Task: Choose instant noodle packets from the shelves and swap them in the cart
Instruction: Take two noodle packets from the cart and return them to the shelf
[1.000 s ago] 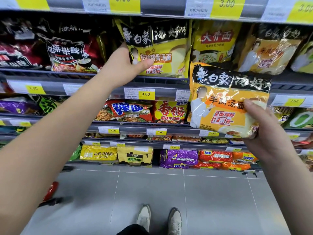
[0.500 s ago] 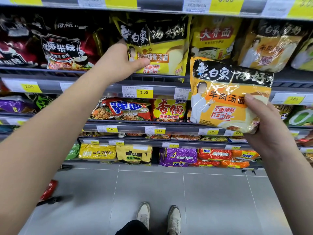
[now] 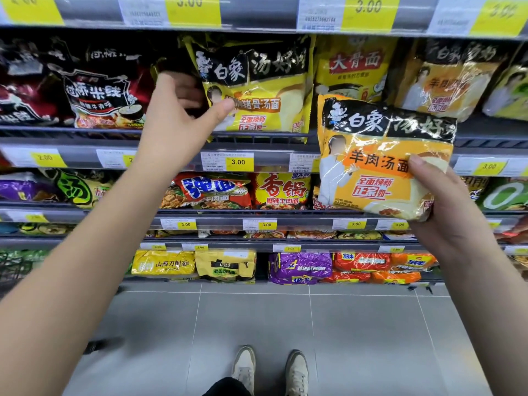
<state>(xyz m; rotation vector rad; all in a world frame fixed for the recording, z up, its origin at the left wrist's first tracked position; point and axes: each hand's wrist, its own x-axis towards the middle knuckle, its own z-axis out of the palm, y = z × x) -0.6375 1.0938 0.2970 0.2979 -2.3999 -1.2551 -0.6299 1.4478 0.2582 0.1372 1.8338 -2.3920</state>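
Observation:
My left hand (image 3: pixel 177 115) reaches up to the second shelf and pinches a yellow and black noodle packet (image 3: pixel 265 90) by its left edge, with the thumb on the front and the fingers behind. The packet still stands among the stock on the shelf. My right hand (image 3: pixel 448 215) grips an orange and black noodle packet (image 3: pixel 371 155) by its lower right corner and holds it upright in front of the shelves, to the right of the yellow one.
Several shelves (image 3: pixel 257 141) full of noodle packets with yellow price tags (image 3: pixel 238 162) fill the view. Dark red packets (image 3: pixel 97 92) stand left of my left hand. Grey floor tiles (image 3: pixel 257 315) and my shoes (image 3: pixel 243 367) lie below. Dark wire mesh (image 3: pixel 11 267) shows at the left edge.
My left hand's fingers have slipped behind the yellow packet and the thumb has closed on its front. My right hand has lifted the orange packet slightly.

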